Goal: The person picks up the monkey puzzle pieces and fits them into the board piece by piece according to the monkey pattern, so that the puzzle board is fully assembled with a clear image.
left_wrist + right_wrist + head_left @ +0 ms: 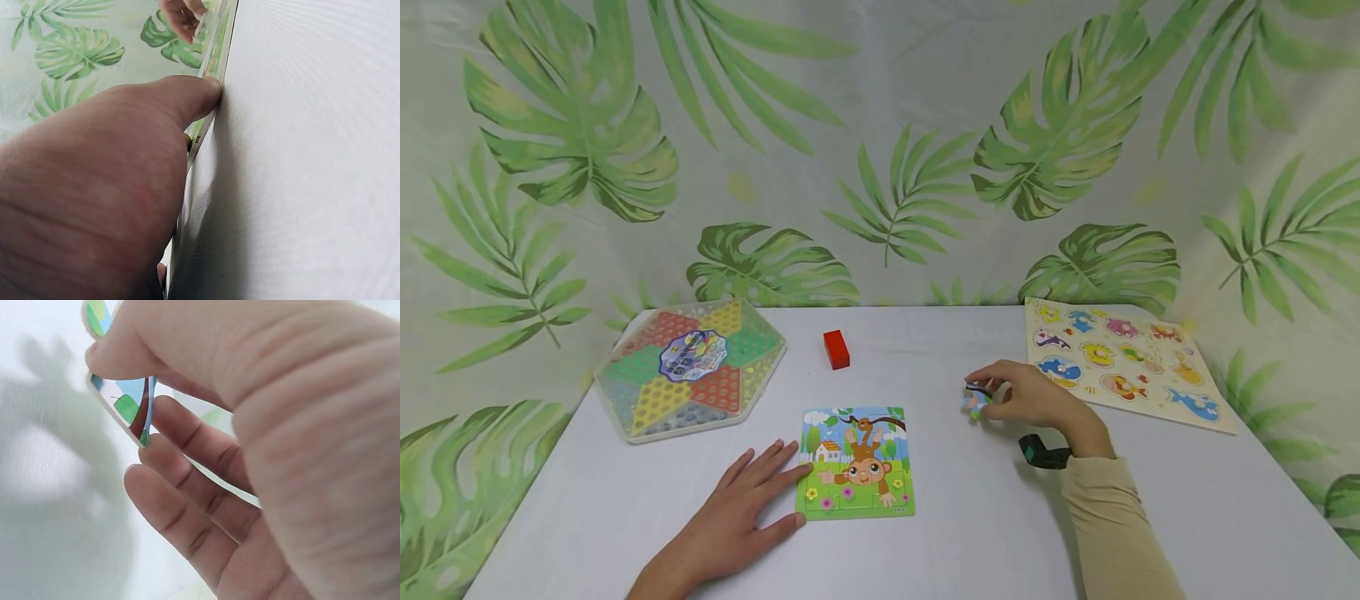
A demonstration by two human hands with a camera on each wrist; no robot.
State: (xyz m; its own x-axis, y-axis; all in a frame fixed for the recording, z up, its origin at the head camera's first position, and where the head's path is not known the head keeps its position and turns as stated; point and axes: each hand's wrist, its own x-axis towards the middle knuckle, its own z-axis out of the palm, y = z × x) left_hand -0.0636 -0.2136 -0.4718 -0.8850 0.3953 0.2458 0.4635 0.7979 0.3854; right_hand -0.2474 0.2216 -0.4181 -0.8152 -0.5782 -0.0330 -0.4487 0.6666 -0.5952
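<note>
A square monkey jigsaw puzzle (856, 463) lies flat on the white table. My left hand (737, 508) rests beside it, fingers spread, with the index fingertip and thumb touching its left edge. In the left wrist view the thumb (194, 99) presses on the puzzle's rim (199, 134). Off to the right and just above the table, my right hand (1030, 398) pinches a jigsaw piece (976, 400) between thumb and fingers. The right wrist view shows blue, green and a brown strip on this jigsaw piece (128, 403); the thumb covers part of it.
Behind the puzzle sits a red block (837, 349). A hexagonal Chinese checkers board (688, 371) lies at the back left. At the back right is a wooden sea-animal peg puzzle (1120, 358). A leaf-patterned cloth (917, 100) hangs behind the table.
</note>
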